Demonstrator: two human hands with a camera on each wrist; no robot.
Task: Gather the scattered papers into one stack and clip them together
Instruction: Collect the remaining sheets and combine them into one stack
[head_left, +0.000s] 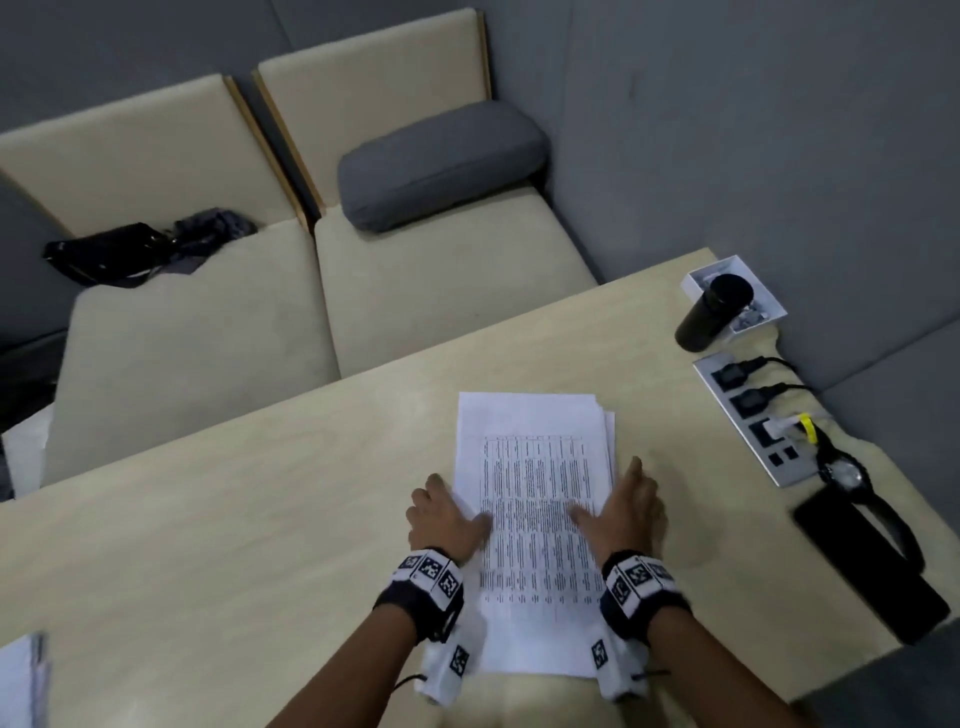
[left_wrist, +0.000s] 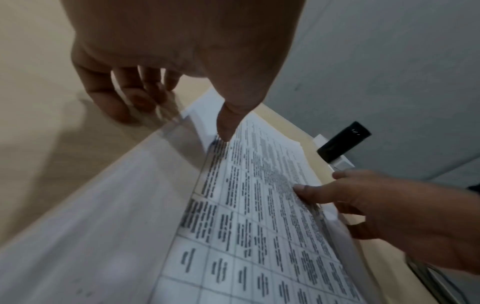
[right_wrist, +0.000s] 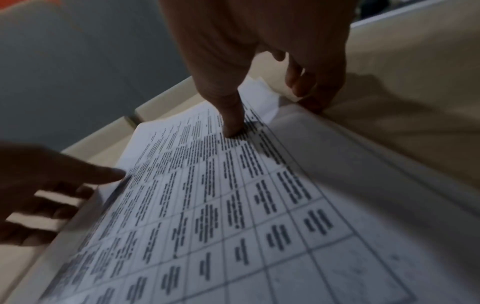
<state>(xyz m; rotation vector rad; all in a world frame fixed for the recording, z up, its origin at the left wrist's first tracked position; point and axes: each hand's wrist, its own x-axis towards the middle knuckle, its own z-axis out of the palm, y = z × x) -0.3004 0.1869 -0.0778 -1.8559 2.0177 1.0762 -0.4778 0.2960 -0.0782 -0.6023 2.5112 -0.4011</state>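
A stack of white printed papers (head_left: 535, 467) lies on the light wooden table (head_left: 260, 519), its sheets slightly offset at the far right corner. My left hand (head_left: 460, 501) holds the stack's left long edge, thumb on the top sheet and fingers curled at the edge. My right hand (head_left: 608, 491) holds the right long edge the same way. In the left wrist view the left hand (left_wrist: 179, 115) pinches the papers (left_wrist: 259, 205). The right wrist view shows the right hand (right_wrist: 270, 115) on the papers (right_wrist: 221, 205). I see no clip.
At the table's right side stand a black bottle (head_left: 714, 312), a white box (head_left: 769, 306), a power strip (head_left: 753, 421) with plugs, a wristwatch (head_left: 841, 473) and a flat black case (head_left: 872, 566). A notebook (head_left: 21, 680) lies bottom left. Beyond the table is a beige sofa (head_left: 208, 338).
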